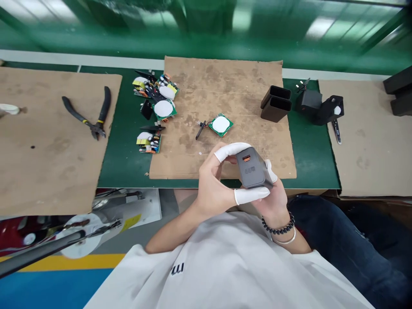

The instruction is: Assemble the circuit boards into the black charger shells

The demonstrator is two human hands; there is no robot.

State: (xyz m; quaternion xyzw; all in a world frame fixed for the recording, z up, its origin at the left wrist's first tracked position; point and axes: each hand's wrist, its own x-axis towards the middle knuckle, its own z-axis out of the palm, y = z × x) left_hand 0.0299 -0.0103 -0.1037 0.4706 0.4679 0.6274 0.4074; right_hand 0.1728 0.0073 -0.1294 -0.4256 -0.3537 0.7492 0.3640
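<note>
Close to the front edge of the table, a black charger (252, 167) with an orange-lined USB port on its face is held up between both hands. My left hand (214, 184) wears white finger covers; its thumb presses the near edge and a finger reaches over the far edge. My right hand (273, 199), also with a white finger cover, grips the charger's right side from below, its palm partly hidden. Beyond them on the cardboard (193, 159) lies a green circuit board (221, 125) with a white round pad, wired to a small black part (201, 129).
Several circuit boards (164, 107) cluster to the left. Two open black cases (276, 105) stand on the right, beside black housings (309, 103) and a small knife (336, 131). Pliers (93, 118) rest on the left cardboard. Someone's dark jeans (341, 240) show at lower right.
</note>
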